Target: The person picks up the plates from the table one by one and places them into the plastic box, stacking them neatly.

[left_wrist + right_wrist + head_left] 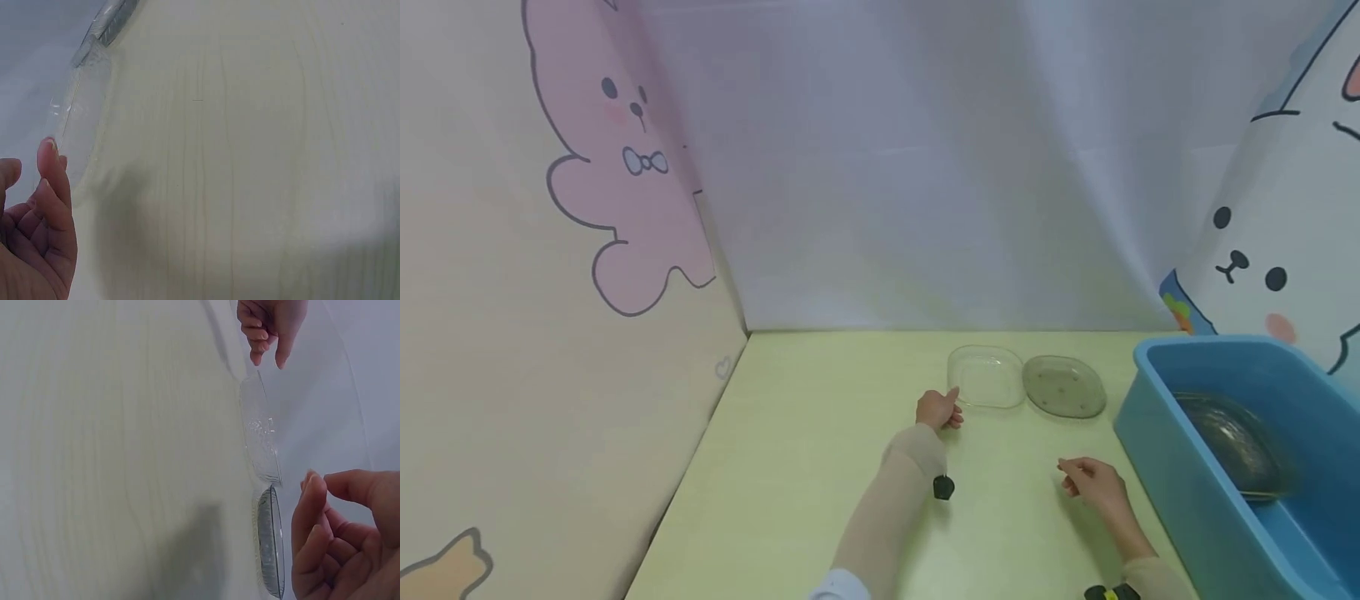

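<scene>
A clear, rounded-rectangular dish (988, 380) lies near the back of the table. Touching or almost touching its right side is a smoky grey oval dish (1064, 387). My left hand (938, 410) is at the clear dish's front left corner, thumb and fingers parted with nothing between them; in the right wrist view that hand (270, 328) is just off the dish's end. Over the table in front of the grey dish, my right hand (1093, 483) hangs with loosely bent fingers. Its thumb and index tip come close together in the right wrist view, holding nothing.
A deep blue bin (1180, 467) stands along the right side, with transparent glassware (1228, 442) inside. The pale yellow table (797, 450) meets a white curtain (887, 183) at the back and a printed wall covering (550, 375) on the left.
</scene>
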Demonstrator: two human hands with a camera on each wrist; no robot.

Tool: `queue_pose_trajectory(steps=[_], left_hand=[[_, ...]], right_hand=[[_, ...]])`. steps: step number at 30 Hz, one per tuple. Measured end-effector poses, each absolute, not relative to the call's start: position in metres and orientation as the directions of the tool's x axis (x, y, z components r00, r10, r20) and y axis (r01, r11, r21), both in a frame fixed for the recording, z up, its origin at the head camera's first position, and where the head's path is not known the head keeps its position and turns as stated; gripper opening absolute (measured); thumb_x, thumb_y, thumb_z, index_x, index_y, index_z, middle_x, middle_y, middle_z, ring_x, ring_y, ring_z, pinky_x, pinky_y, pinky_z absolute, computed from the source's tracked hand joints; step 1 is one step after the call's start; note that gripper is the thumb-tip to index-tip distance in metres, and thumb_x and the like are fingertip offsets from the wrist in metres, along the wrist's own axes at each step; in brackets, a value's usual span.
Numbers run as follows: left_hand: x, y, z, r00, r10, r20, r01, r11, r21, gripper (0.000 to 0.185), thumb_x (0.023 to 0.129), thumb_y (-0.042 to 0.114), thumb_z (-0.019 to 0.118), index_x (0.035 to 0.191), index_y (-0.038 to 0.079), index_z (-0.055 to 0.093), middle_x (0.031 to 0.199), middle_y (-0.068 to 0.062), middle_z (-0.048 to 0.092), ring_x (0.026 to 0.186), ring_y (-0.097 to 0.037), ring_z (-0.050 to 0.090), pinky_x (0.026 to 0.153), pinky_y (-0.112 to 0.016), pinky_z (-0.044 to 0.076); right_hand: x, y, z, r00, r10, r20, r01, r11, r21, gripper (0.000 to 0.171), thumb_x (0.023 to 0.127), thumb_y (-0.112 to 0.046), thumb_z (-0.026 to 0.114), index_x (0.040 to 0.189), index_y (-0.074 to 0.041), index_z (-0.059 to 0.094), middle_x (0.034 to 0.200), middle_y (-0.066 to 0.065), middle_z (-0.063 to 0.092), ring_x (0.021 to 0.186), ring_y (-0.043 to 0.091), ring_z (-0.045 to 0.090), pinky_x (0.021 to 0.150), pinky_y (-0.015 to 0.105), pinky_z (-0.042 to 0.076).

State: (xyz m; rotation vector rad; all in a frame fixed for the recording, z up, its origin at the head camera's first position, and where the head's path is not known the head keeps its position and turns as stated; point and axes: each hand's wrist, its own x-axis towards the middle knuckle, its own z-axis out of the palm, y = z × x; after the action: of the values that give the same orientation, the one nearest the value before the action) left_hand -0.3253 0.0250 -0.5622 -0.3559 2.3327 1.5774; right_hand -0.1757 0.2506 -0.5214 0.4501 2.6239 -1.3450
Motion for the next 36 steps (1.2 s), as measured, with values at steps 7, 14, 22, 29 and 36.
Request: queue_pose_trajectory(steps=[7, 14, 22, 29, 36], left_hand=[[-0.334, 0.02, -0.567, -0.93, -0.053, -0.364, -0.354, 0.401, 0.845, 0.04, 0.092, 0.035, 0.052, 0.071, 0.003, 0.066, 0.057, -0.006, 0.066, 0.037, -0.006, 0.051, 0.04, -0.017, 0.039], [-0.336, 0.02, -0.577, -0.933, -0.051, -0.356, -0.342, 0.437, 0.832, 0.034, 0.091, 0.027, 0.055, 0.067, 0.005, 0.066, 0.054, -0.002, 0.063, 0.039, -0.006, 0.051, 0.041, -0.017, 0.037], [-0.334, 0.014, -0.568, -0.951, -0.08, -0.298, -0.3, 0.46, 0.835, 0.029, 0.092, 0.019, 0.051, 0.069, 0.006, 0.064, 0.054, 0.0, 0.06, 0.045, -0.007, 0.053, 0.045, -0.019, 0.035], [-0.322, -0.002, -0.547, -0.976, -0.137, -0.167, -0.211, 0.447, 0.869, 0.026, 0.09, 0.018, 0.053, 0.07, 0.004, 0.062, 0.059, -0.004, 0.063, 0.049, -0.01, 0.058, 0.05, -0.019, 0.035], [-0.299, -0.02, -0.543, -0.991, -0.077, -0.112, -0.134, 0.421, 0.897, 0.025, 0.087, 0.014, 0.052, 0.064, 0.007, 0.06, 0.055, -0.001, 0.061, 0.044, -0.007, 0.055, 0.048, -0.019, 0.039]], right_hand=[[-0.179, 0.242, -0.525, -0.948, 0.188, -0.255, 0.317, 0.564, -0.762, 0.036, 0.093, -0.026, 0.051, 0.101, 0.008, 0.062, 0.065, -0.003, 0.061, 0.058, 0.007, 0.055, 0.055, 0.025, 0.04], [-0.178, 0.233, -0.528, -0.949, 0.179, -0.259, 0.315, 0.564, -0.763, 0.033, 0.091, -0.022, 0.052, 0.097, 0.008, 0.063, 0.063, -0.003, 0.061, 0.058, 0.008, 0.056, 0.057, 0.026, 0.041], [-0.183, 0.222, -0.529, -0.959, 0.149, -0.24, 0.282, 0.573, -0.77, 0.032, 0.091, -0.024, 0.053, 0.094, 0.007, 0.063, 0.064, -0.003, 0.06, 0.059, 0.009, 0.054, 0.057, 0.026, 0.039], [-0.189, 0.221, -0.53, -0.954, 0.164, -0.252, 0.301, 0.565, -0.769, 0.033, 0.092, -0.026, 0.051, 0.097, 0.005, 0.064, 0.066, -0.001, 0.061, 0.06, 0.01, 0.053, 0.055, 0.027, 0.037], [-0.191, 0.223, -0.528, -0.949, 0.172, -0.265, 0.315, 0.56, -0.766, 0.034, 0.092, -0.025, 0.051, 0.098, 0.006, 0.063, 0.065, -0.003, 0.061, 0.059, 0.008, 0.054, 0.054, 0.025, 0.041]])
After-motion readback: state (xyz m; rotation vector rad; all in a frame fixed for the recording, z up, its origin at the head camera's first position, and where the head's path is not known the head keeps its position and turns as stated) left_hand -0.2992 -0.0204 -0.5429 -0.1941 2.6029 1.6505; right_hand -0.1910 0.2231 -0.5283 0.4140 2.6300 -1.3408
